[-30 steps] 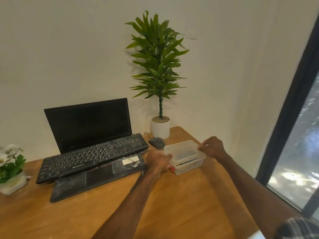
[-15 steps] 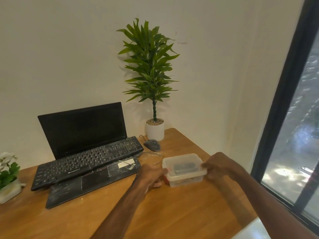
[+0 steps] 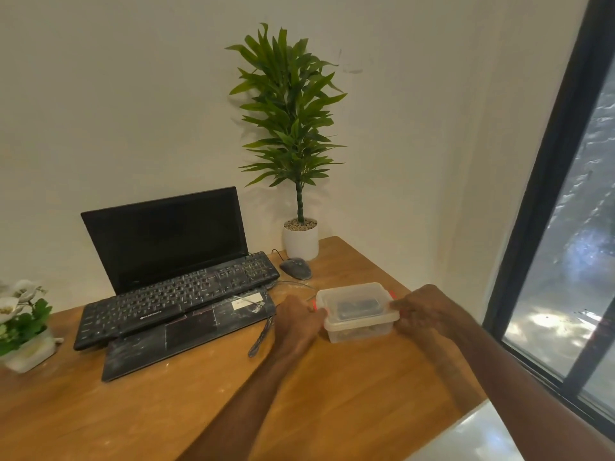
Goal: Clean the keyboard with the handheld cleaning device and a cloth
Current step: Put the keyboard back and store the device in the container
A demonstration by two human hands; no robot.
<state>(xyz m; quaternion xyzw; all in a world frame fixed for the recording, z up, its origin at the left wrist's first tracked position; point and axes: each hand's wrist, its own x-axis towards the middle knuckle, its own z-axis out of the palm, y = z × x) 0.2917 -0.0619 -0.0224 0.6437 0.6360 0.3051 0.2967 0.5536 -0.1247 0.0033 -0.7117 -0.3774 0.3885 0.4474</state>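
left hand (image 3: 299, 322) and right hand (image 3: 422, 311) grip ends of lidded box (image 3: 357, 324); cable (image 3: 263, 334), keyboard (image 3: 176, 294) lie left, mouse (image 3: 296, 267) behind.

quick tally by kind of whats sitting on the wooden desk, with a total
Potted green plants in white pots: 2, tall, small
Black open laptop: 1
Black separate keyboard: 1
Dark grey mouse: 1
Clear plastic lidded box: 1
Total: 6

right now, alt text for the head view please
A person's left hand and right hand grip the ends of a clear plastic lidded box on a wooden desk. To its left a black keyboard lies on an open black laptop; a tall green potted plant stands behind.
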